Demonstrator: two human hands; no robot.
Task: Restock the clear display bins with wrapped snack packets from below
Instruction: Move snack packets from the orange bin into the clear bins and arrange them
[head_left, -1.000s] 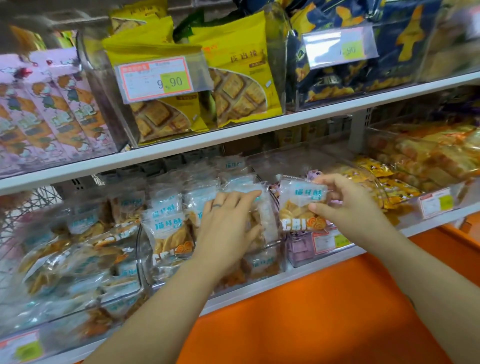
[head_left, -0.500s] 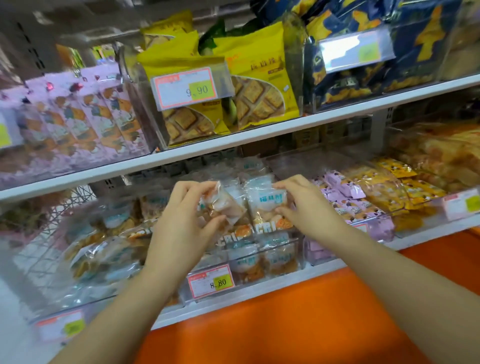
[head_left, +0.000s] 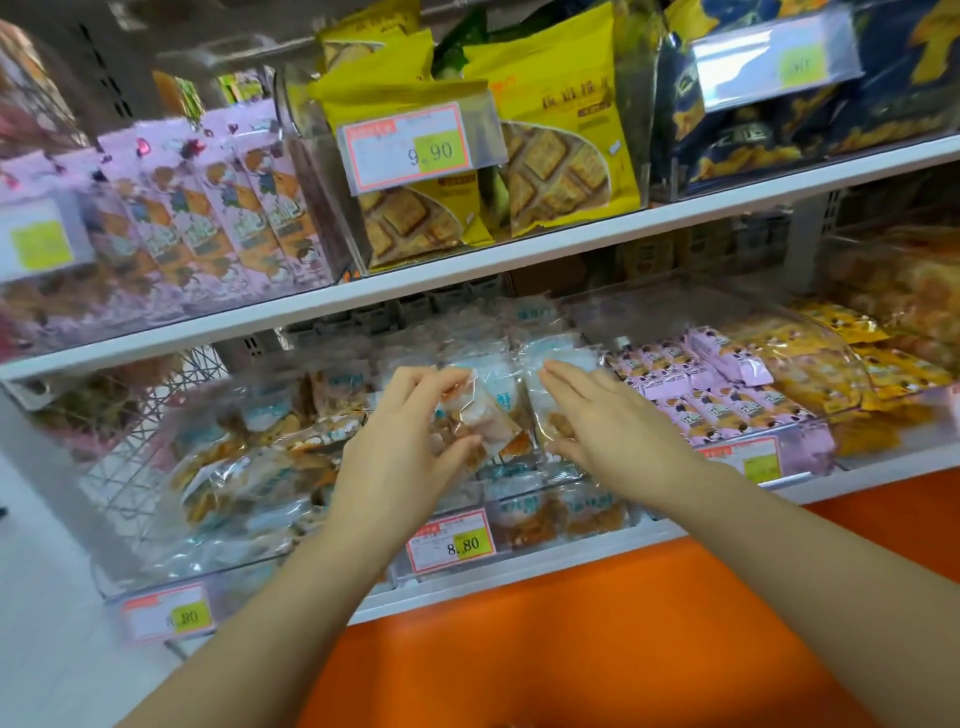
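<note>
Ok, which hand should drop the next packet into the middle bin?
Probably left: the left hand pinches a packet over the bin; the right hand lies flat on stocked packets, holding none.

This is a shop's snack aisle: white shelves carry clear display bins packed with wrapped snack packets and yellow biscuit bags, with printed price tags reading 9.90 and 8.80 on the bin fronts.

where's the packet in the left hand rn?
Head view, centre: the packet is pinched by the left hand, just left of the right hand and above the middle 8.80 tag on the lower shelf.
</note>
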